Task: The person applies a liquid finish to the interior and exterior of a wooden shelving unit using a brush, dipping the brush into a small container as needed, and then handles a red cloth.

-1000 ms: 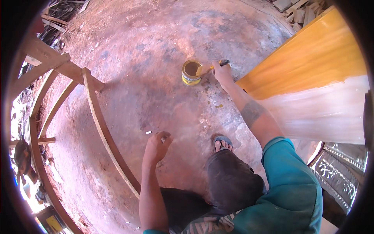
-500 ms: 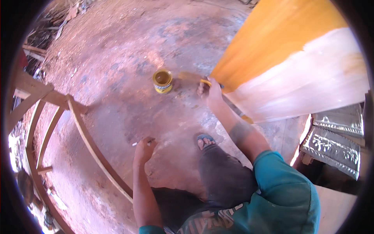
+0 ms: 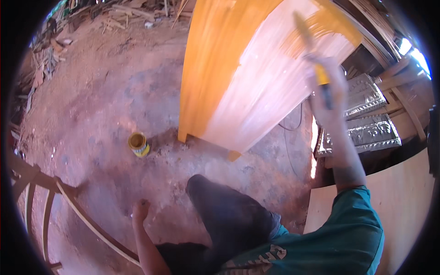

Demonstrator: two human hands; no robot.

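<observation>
My right hand (image 3: 327, 91) grips a paintbrush (image 3: 321, 73) with a yellow-and-black handle, its blurred bristles raised over the upper right part of a wooden panel (image 3: 215, 68). The panel has an orange-yellow left band, a pale middle and fresh orange strokes at the upper right. My left hand (image 3: 141, 209) hangs low with its fingers closed on what looks like a small white stick, blurred and partly hidden. A yellow paint can (image 3: 139, 143) stands on the floor, left of the panel's lower end.
A curved wooden frame (image 3: 94, 220) is at the lower left. Wood scraps (image 3: 123, 13) lie along the back. At right are embossed silvery pieces (image 3: 362, 135), lumber and a pale board (image 3: 394, 197). A cable (image 3: 286, 128) lies on the floor (image 3: 101, 105) by the panel.
My right hand has lifted the brush from beside the can up and right onto the panel. The view has turned rightward and up, showing more of the panel and its upper strokes.
</observation>
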